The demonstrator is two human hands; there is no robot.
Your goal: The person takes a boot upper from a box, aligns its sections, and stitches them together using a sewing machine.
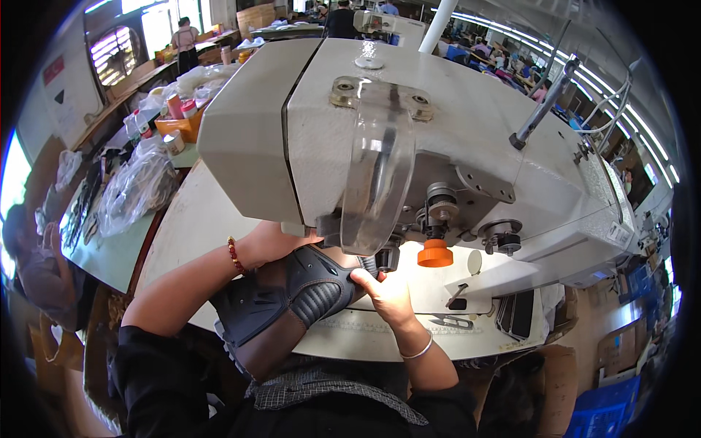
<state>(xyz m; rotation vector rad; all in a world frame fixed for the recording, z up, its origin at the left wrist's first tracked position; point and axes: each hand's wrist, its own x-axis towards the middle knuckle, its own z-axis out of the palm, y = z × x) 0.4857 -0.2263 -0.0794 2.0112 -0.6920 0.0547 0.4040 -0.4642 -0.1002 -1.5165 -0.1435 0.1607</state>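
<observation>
A dark grey and brown piece that looks like a boot upper [281, 296], with a ribbed panel and moulded parts, lies under the head of a sewing machine [255, 131]. Its lower end hangs over the table's front edge toward my lap. My left hand [274, 242] reaches over its far left side; the machine head hides the fingers. At the right edge of the piece, my right hand [388, 296] grips it, thumb on top, close to the lit needle area. A clear plastic guard [376, 175] and the machine's parts cover the stitching spot.
An orange knob [435, 253] hangs right of the needle area. Thread snips [453, 321], a clear ruler [409, 328] and a dark flat phone-like object [515, 315] lie on the pale tabletop [197, 219]. Plastic bags [139, 190] crowd a side table; people work farther off.
</observation>
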